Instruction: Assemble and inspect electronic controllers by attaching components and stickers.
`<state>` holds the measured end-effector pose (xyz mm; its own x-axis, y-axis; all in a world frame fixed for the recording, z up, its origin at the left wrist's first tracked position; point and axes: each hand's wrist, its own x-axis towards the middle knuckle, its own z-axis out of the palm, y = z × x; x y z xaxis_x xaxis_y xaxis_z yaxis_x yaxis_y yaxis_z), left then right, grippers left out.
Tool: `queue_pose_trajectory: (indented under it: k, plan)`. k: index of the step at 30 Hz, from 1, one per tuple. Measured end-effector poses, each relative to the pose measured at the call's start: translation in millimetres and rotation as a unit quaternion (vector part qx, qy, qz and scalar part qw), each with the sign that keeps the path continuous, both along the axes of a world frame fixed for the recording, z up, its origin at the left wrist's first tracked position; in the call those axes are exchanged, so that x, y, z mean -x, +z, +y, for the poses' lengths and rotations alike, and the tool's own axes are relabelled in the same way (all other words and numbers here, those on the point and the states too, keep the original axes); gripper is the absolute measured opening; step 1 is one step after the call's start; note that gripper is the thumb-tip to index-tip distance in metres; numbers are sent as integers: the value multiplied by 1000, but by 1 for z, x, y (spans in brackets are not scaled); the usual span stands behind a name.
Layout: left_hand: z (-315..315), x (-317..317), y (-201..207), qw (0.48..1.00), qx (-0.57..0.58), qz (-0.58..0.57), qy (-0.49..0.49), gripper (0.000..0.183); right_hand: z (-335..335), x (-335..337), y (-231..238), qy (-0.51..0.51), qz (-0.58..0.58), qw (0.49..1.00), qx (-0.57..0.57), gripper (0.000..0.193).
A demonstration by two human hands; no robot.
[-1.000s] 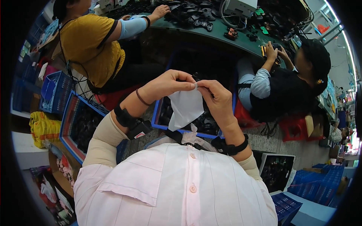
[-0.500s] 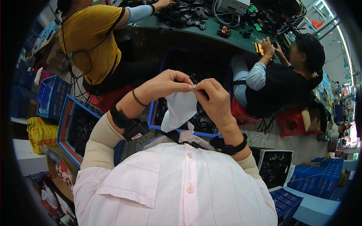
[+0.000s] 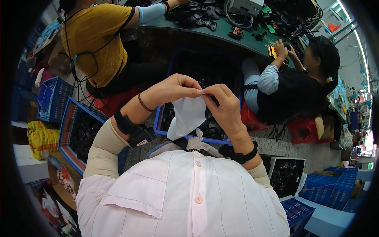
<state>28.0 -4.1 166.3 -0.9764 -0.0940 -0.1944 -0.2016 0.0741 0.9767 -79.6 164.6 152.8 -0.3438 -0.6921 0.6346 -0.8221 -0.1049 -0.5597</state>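
Note:
A thin white sheet (image 3: 187, 115), paper or cloth, I cannot tell which, hangs in front of my chest. My left hand (image 3: 177, 87) pinches its upper end between thumb and forefinger. My right hand (image 3: 226, 103) meets it there, with thumb and fingertips closed on the same small white corner. The fingertips of both hands nearly touch. Beneath the sheet stands a blue crate (image 3: 158, 125) with dark game controller parts in it, partly hidden by my hands and the sheet.
Across the back runs a green workbench (image 3: 248, 42) strewn with black controllers. A person in yellow (image 3: 94, 47) sits at left, another in a black vest (image 3: 294, 93) at right. A blue-rimmed crate (image 3: 71, 152), a yellow bag (image 3: 42, 138) and a white box (image 3: 289, 160) stand around me.
My hands have barely moved and keep pinching the sheet's corner. The arm of the person in yellow has reached farther to the right over the bench.

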Motion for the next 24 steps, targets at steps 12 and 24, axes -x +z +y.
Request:
queue_pose_trajectory:
  k: [12, 24]
  plan:
    - [-1, 6, 2, 997, -82, -12, 8, 19, 0, 3, -6, -43, 129, 989, 58, 14]
    - [-6, -1, 11, 998, 7, 57, 6, 15, 17, 18, 1, 85, -446, 891, 1, 11]
